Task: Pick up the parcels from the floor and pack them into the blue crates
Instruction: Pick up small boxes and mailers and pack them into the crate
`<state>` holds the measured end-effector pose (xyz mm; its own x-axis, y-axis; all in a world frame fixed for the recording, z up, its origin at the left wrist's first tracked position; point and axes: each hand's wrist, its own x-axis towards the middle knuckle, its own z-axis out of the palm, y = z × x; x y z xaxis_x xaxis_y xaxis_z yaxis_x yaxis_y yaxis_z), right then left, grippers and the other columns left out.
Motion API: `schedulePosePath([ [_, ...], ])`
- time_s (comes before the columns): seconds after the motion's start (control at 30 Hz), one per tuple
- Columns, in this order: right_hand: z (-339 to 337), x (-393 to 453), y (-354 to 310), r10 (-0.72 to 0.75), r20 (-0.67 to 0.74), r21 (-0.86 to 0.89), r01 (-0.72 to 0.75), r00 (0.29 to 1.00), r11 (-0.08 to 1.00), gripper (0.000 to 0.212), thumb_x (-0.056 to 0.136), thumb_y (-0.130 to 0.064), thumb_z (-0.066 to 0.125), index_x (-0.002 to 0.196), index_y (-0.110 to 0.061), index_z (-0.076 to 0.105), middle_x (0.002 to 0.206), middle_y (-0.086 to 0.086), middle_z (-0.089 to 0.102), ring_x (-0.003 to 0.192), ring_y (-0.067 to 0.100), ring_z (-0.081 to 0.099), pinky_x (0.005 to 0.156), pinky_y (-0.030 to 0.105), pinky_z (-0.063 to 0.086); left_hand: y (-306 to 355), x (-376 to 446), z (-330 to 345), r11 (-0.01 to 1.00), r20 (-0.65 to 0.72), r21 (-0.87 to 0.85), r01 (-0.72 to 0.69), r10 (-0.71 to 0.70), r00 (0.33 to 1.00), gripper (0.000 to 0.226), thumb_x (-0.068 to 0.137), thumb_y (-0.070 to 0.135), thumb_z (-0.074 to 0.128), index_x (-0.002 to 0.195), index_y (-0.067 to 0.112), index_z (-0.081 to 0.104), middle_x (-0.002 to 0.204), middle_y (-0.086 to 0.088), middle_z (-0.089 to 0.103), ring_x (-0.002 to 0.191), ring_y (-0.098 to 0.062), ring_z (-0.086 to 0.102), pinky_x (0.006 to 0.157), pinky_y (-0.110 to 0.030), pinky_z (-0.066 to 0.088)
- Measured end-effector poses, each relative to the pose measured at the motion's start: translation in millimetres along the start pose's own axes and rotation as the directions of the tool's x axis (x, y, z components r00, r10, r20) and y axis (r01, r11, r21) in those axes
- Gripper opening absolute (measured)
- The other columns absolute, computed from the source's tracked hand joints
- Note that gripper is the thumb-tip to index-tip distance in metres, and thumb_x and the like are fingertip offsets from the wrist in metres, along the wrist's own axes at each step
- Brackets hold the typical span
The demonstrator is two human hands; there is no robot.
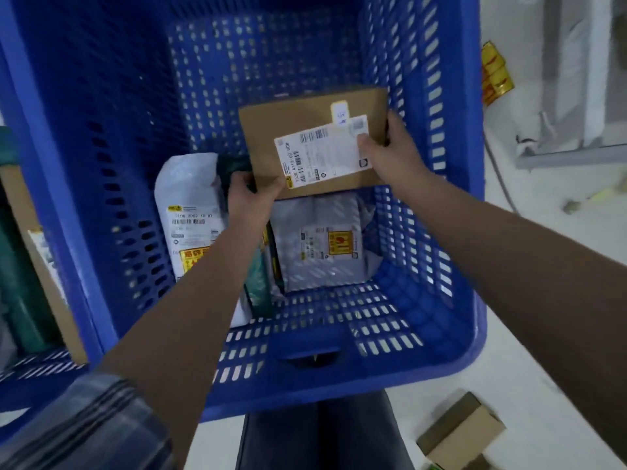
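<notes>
A brown cardboard parcel (291, 130) with a white shipping label is held inside the blue crate (424, 364), above its floor. My left hand (252, 200) grips its near left corner and my right hand (390, 152) grips its right edge. Under it lies a grey plastic mailer (319, 245) with an orange sticker. A white mailer (190, 212) stands against the crate's left side, and a dark green packet (259, 286) sits between the two, partly hidden by my left forearm.
A second blue crate (37, 374) at the left holds green and brown items. A small cardboard box (464, 435) lies on the white floor at bottom right. Yellow packets (495, 74) lie beyond the crate's right rim, near grey metal framing (570, 96).
</notes>
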<state>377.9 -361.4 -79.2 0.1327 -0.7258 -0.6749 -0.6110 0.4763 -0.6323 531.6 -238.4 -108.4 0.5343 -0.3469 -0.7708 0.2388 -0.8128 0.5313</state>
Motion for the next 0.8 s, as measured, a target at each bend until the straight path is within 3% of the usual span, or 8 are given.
schedulePosePath([
  [0.13, 15.4, 31.7, 10.5, -0.036, 0.009, -0.045, 0.036, 0.999, 0.998, 0.051, 0.095, -0.009, 0.047, 0.143, -0.018, 0.033, 0.135, 0.001, 0.053, 0.114, 0.010, 0.052, 0.102, 0.028, 0.044, -11.8, 28.1, 19.9, 0.970, 0.011, 0.230, -0.071, 0.071, 0.997, 0.043, 0.094, 0.023, 0.053, 0.130, 0.006, 0.039, 0.133, -0.009, 0.051, 0.119, -0.024, 0.051, 0.084, -0.026, 0.039],
  [0.23, 24.5, 45.6, 23.1, 0.001, 0.004, -0.092, 0.000, 1.000, 0.996, 0.053, 0.091, -0.002, 0.044, 0.141, -0.017, 0.036, 0.131, 0.000, 0.053, 0.108, 0.009, 0.050, 0.091, 0.018, 0.043, -13.0, 42.0, 34.1, 0.923, -0.006, 0.378, -0.076, 0.085, 0.996, 0.036, 0.096, 0.016, 0.042, 0.129, 0.002, 0.034, 0.130, -0.014, 0.051, 0.116, -0.031, 0.053, 0.088, -0.035, 0.045],
  [0.37, 32.6, 50.7, 53.6, 0.130, 0.079, -0.183, -0.113, 0.988, 0.977, 0.068, 0.089, -0.005, 0.047, 0.149, -0.018, 0.020, 0.141, 0.002, 0.047, 0.123, 0.018, 0.049, 0.097, 0.026, 0.043, -22.7, 48.7, 43.1, 0.834, -0.014, 0.550, -0.052, 0.072, 0.997, 0.045, 0.097, 0.016, 0.038, 0.138, 0.000, 0.026, 0.141, -0.018, 0.040, 0.125, -0.033, 0.046, 0.098, -0.041, 0.040],
  [0.47, 34.5, 47.4, 65.7, 0.171, 0.093, -0.185, -0.152, 0.981, 0.971, 0.066, 0.096, -0.009, 0.043, 0.151, -0.017, 0.010, 0.148, 0.004, 0.040, 0.131, 0.019, 0.043, 0.103, 0.025, 0.034, -22.6, 45.5, 47.7, 0.784, -0.010, 0.619, -0.054, 0.076, 0.997, 0.058, 0.098, 0.016, 0.039, 0.146, -0.002, 0.013, 0.150, -0.019, 0.027, 0.131, -0.034, 0.039, 0.100, -0.041, 0.037],
  [0.6, 35.9, 46.5, 67.6, 0.243, 0.087, -0.287, -0.209, 0.966, 0.935, 0.059, 0.092, -0.013, 0.047, 0.146, -0.009, 0.025, 0.140, 0.011, 0.047, 0.127, 0.026, 0.047, 0.101, 0.031, 0.039, -14.0, 37.5, 44.5, 0.726, 0.034, 0.684, -0.076, 0.072, 0.997, 0.061, 0.096, 0.016, 0.042, 0.145, -0.005, 0.012, 0.149, -0.023, 0.027, 0.134, -0.035, 0.035, 0.103, -0.043, 0.035],
  [0.7, 36.4, 26.8, 65.8, 0.286, 0.059, -0.359, -0.247, 0.957, 0.900, 0.049, 0.092, -0.020, 0.046, 0.136, -0.001, 0.039, 0.133, 0.014, 0.051, 0.122, 0.030, 0.051, 0.098, 0.036, 0.043, -6.5, 21.0, 40.5, 0.679, 0.044, 0.730, -0.081, 0.072, 0.996, 0.054, 0.094, 0.011, 0.041, 0.142, -0.005, 0.022, 0.143, -0.027, 0.032, 0.129, -0.042, 0.039, 0.103, -0.043, 0.035],
  [0.8, 39.9, -17.7, 68.7, 0.251, -0.028, -0.382, -0.242, 0.968, 0.892, 0.050, 0.093, -0.021, 0.048, 0.137, 0.002, 0.036, 0.139, 0.019, 0.043, 0.127, 0.033, 0.045, 0.103, 0.039, 0.041, -3.3, -7.0, 36.3, 0.660, 0.113, 0.747, -0.084, -0.002, 0.994, 0.050, 0.095, 0.013, 0.039, 0.139, -0.004, 0.025, 0.143, -0.025, 0.026, 0.118, -0.043, 0.046, 0.087, -0.042, 0.043],
])
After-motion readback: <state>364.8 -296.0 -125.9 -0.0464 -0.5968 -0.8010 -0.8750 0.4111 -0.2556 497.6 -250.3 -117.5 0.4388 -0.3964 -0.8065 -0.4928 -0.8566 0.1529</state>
